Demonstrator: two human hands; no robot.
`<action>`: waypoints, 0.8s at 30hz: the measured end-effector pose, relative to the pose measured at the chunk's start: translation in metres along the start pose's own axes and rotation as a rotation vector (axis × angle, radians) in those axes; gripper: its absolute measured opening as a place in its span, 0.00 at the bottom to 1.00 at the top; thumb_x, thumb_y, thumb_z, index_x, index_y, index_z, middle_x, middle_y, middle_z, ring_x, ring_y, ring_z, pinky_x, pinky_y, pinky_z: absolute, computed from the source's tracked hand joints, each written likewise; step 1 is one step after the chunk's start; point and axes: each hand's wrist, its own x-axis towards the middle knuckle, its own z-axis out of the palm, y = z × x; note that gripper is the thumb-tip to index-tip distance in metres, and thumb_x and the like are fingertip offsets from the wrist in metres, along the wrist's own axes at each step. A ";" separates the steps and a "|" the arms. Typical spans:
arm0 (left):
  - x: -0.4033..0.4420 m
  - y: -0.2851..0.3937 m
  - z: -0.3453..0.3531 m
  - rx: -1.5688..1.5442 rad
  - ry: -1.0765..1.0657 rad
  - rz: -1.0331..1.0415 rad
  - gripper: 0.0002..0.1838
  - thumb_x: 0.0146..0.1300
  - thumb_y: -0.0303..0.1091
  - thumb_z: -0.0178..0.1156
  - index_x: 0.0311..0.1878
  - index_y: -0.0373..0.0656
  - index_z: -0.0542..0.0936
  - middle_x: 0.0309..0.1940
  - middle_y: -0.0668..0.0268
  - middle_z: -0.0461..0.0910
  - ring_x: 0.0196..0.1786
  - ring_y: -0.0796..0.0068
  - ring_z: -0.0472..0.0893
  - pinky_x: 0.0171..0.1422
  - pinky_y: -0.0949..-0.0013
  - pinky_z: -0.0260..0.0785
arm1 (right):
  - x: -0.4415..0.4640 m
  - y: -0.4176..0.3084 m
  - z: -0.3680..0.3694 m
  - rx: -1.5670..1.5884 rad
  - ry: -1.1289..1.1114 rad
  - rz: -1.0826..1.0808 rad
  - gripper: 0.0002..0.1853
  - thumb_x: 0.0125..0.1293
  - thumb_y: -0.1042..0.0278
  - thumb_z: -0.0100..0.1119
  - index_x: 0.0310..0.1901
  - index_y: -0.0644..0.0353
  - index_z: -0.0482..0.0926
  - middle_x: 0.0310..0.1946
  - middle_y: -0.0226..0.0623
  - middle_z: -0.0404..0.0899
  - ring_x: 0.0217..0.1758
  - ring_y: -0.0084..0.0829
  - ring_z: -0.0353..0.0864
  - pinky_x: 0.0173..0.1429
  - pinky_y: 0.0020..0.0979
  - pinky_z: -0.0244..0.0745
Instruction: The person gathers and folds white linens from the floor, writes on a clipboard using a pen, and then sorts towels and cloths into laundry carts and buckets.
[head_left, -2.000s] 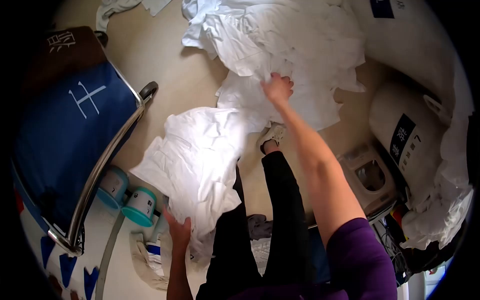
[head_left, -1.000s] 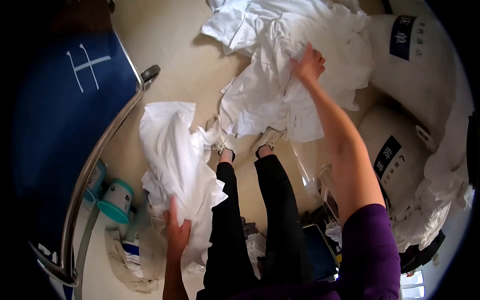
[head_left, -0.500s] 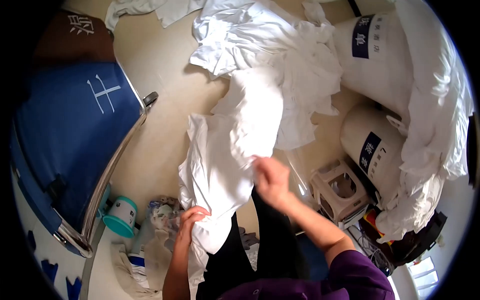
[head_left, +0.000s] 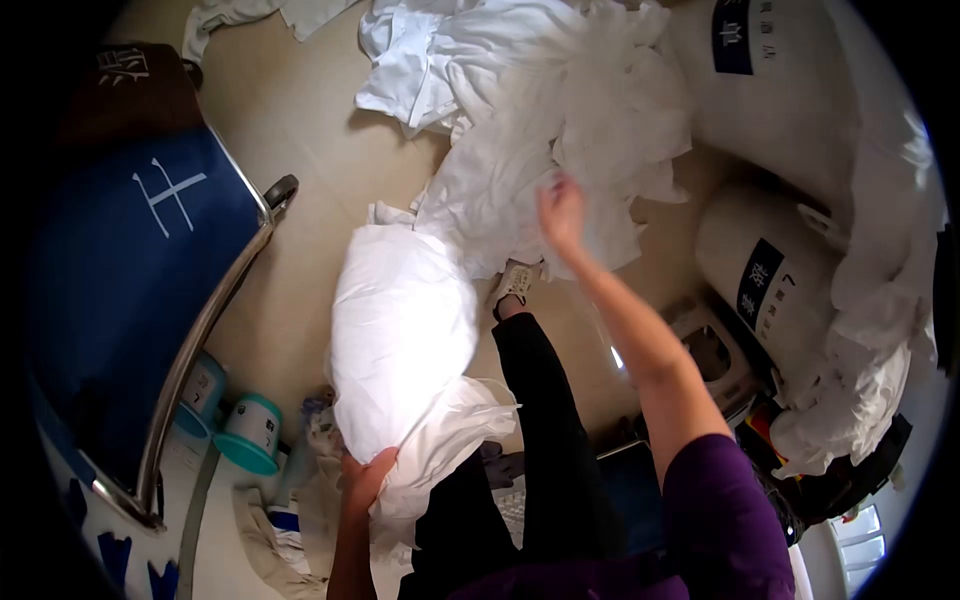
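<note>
My left hand [head_left: 368,478] is closed on the near end of a puffed-out bundle of white linen [head_left: 405,330]. The bundle's far part is smooth and rounded, while loose folds hang on its near right side. Further ahead, my right hand [head_left: 562,215] is raised over a spread heap of white linen [head_left: 590,110] on the floor. Its fingers are blurred, and I cannot see whether they hold any cloth.
At left stands a blue fabric cart [head_left: 120,270] with a metal frame and a caster. Small teal-rimmed bins [head_left: 250,432] are beside it. Large white labelled bags [head_left: 770,275] line the right side, near a beige plastic stool [head_left: 715,350]. My shoe [head_left: 514,283] touches the heap's near edge.
My right hand has left the linen near my knees and moved forward over the heap. The linen in my left hand has gone from a long drape to a rounded bundle, shifted left.
</note>
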 end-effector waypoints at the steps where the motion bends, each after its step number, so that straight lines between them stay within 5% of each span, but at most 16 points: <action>1: 0.002 -0.007 0.001 0.017 0.022 0.074 0.28 0.51 0.31 0.73 0.55 0.28 0.78 0.48 0.53 0.83 0.48 0.62 0.83 0.51 0.64 0.76 | 0.029 0.015 0.016 -0.211 0.058 0.195 0.26 0.60 0.51 0.65 0.55 0.59 0.76 0.43 0.47 0.80 0.59 0.46 0.74 0.64 0.51 0.66; 3: 0.001 0.002 0.009 -0.018 -0.013 0.036 0.29 0.52 0.31 0.72 0.56 0.28 0.77 0.48 0.54 0.83 0.48 0.64 0.83 0.53 0.65 0.75 | 0.079 0.025 0.033 -0.423 0.003 0.667 0.25 0.59 0.50 0.65 0.52 0.60 0.79 0.45 0.48 0.80 0.62 0.47 0.71 0.65 0.54 0.65; 7: 0.002 -0.006 0.016 -0.067 -0.021 -0.016 0.28 0.54 0.31 0.72 0.57 0.28 0.76 0.48 0.56 0.83 0.47 0.65 0.83 0.54 0.67 0.74 | 0.078 0.055 0.017 -0.085 -0.216 0.732 0.21 0.60 0.52 0.63 0.45 0.63 0.81 0.44 0.49 0.81 0.58 0.48 0.75 0.60 0.51 0.69; 11: -0.010 0.023 0.033 -0.209 -0.068 -0.022 0.30 0.55 0.33 0.71 0.59 0.29 0.76 0.52 0.55 0.81 0.52 0.67 0.81 0.58 0.67 0.71 | -0.046 -0.020 -0.058 0.314 -0.117 -0.127 0.06 0.54 0.73 0.63 0.31 0.64 0.76 0.30 0.52 0.76 0.39 0.52 0.75 0.45 0.47 0.70; 12: -0.018 0.041 0.037 -0.289 -0.138 -0.105 0.31 0.59 0.36 0.70 0.62 0.29 0.74 0.55 0.56 0.79 0.55 0.68 0.79 0.61 0.66 0.70 | -0.082 -0.051 -0.093 0.294 -0.417 -0.289 0.08 0.52 0.71 0.64 0.33 0.62 0.76 0.32 0.49 0.75 0.42 0.51 0.74 0.47 0.47 0.68; 14: -0.022 0.046 0.041 -0.383 -0.158 -0.171 0.31 0.61 0.38 0.69 0.63 0.29 0.73 0.56 0.57 0.79 0.55 0.68 0.79 0.60 0.66 0.70 | -0.161 -0.134 -0.152 0.209 -0.586 -0.583 0.12 0.48 0.76 0.58 0.38 0.62 0.77 0.43 0.47 0.73 0.53 0.51 0.70 0.58 0.51 0.61; 16: -0.017 0.032 0.039 -0.525 -0.256 -0.236 0.29 0.69 0.44 0.63 0.64 0.31 0.72 0.56 0.62 0.78 0.55 0.70 0.78 0.59 0.66 0.70 | -0.237 -0.175 -0.169 0.650 -0.793 -0.653 0.12 0.49 0.75 0.57 0.38 0.66 0.77 0.44 0.48 0.72 0.55 0.50 0.69 0.60 0.48 0.63; 17: -0.012 0.022 0.038 -0.655 -0.268 -0.300 0.29 0.70 0.46 0.61 0.64 0.32 0.72 0.56 0.64 0.78 0.54 0.72 0.78 0.59 0.68 0.69 | -0.267 -0.200 -0.179 0.593 -0.868 -0.707 0.13 0.49 0.75 0.57 0.39 0.67 0.77 0.44 0.48 0.72 0.55 0.49 0.69 0.61 0.48 0.63; 20: -0.021 0.036 0.030 -0.556 -0.252 -0.239 0.25 0.69 0.44 0.61 0.59 0.33 0.77 0.51 0.64 0.81 0.51 0.72 0.79 0.58 0.67 0.70 | -0.268 -0.228 -0.186 0.610 -0.889 -0.687 0.12 0.49 0.75 0.58 0.38 0.65 0.78 0.39 0.46 0.75 0.51 0.47 0.73 0.58 0.46 0.67; 22: -0.018 0.008 0.010 -0.335 -0.220 -0.296 0.17 0.64 0.38 0.62 0.49 0.35 0.83 0.44 0.63 0.84 0.46 0.71 0.81 0.56 0.66 0.71 | -0.261 -0.224 -0.165 0.960 -1.108 -0.656 0.09 0.53 0.74 0.58 0.37 0.63 0.79 0.34 0.45 0.77 0.43 0.45 0.76 0.53 0.43 0.72; 24: -0.015 -0.010 0.003 -0.219 -0.207 -0.287 0.16 0.64 0.37 0.61 0.48 0.34 0.84 0.44 0.63 0.84 0.47 0.70 0.81 0.56 0.66 0.72 | -0.219 -0.210 -0.142 1.019 -1.064 -0.458 0.06 0.61 0.72 0.57 0.36 0.65 0.80 0.36 0.47 0.80 0.44 0.46 0.81 0.48 0.42 0.75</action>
